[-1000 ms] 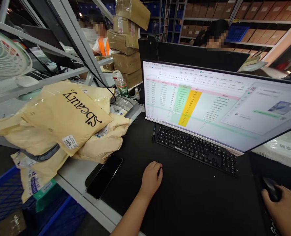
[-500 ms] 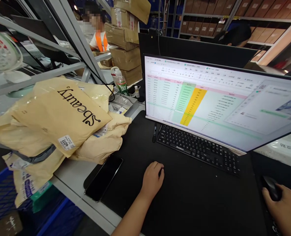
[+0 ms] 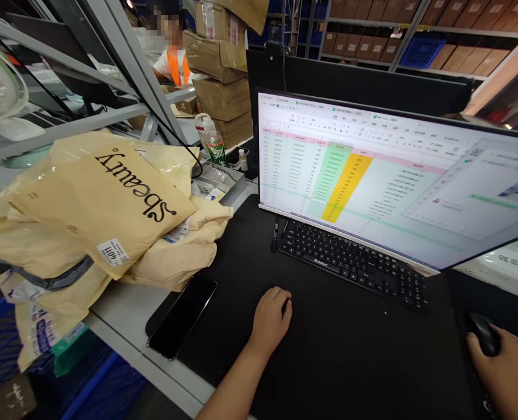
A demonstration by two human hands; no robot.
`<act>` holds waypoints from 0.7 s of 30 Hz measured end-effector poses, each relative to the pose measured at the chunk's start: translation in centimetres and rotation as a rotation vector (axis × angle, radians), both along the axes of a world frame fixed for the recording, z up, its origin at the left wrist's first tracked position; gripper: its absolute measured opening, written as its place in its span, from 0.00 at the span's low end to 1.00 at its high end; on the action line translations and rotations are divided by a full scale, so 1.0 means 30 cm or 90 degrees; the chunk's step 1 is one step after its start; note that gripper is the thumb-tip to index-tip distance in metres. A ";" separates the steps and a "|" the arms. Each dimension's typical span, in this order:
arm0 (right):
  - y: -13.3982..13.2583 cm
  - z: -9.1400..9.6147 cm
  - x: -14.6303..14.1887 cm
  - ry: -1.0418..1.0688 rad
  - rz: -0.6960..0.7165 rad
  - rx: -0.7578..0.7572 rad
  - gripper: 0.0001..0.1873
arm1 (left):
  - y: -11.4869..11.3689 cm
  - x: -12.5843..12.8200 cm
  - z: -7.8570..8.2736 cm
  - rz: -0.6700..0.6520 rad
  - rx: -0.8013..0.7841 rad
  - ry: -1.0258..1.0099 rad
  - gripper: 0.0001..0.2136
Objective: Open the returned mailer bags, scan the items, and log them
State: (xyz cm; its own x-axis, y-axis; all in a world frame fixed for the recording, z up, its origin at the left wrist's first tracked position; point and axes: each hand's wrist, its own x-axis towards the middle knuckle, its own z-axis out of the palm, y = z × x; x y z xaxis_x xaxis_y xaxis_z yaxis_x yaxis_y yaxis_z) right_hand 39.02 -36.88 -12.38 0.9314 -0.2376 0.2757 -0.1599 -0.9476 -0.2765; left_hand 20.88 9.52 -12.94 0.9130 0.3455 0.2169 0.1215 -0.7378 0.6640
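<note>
My left hand (image 3: 270,318) rests on the black desk mat (image 3: 329,356) in a loose fist, fingers curled under, a little short of the black keyboard (image 3: 350,265). My right hand (image 3: 506,370) lies at the lower right edge, fingers wrapped over a black mouse (image 3: 482,332). A wide monitor (image 3: 394,175) behind the keyboard shows a spreadsheet with green and orange columns.
A black phone (image 3: 181,319) lies face up left of my left hand. Yellow "sbeauty" mailer bags (image 3: 105,210) are piled at the left. A pen (image 3: 275,234), a bottle (image 3: 213,143), stacked cartons (image 3: 221,87), a fan and a seated person in an orange vest (image 3: 175,61) lie beyond.
The view has drifted slightly, so the bags and the monitor shifted a little in frame. Both hands have stayed where they were.
</note>
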 end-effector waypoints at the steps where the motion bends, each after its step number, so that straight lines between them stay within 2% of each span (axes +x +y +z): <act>1: 0.001 0.000 0.000 -0.005 0.001 0.002 0.38 | 0.000 -0.001 -0.002 0.000 0.000 -0.001 0.08; 11: -0.025 -0.018 0.003 0.027 -0.012 0.004 0.40 | 0.001 -0.001 -0.006 -0.005 -0.007 0.005 0.08; 18: -0.023 -0.015 0.005 0.012 0.003 0.020 0.37 | 0.000 -0.001 -0.005 0.004 0.000 -0.002 0.08; 21: -0.023 -0.013 0.005 0.008 0.008 -0.007 0.37 | 0.000 0.001 -0.006 0.005 0.002 -0.004 0.08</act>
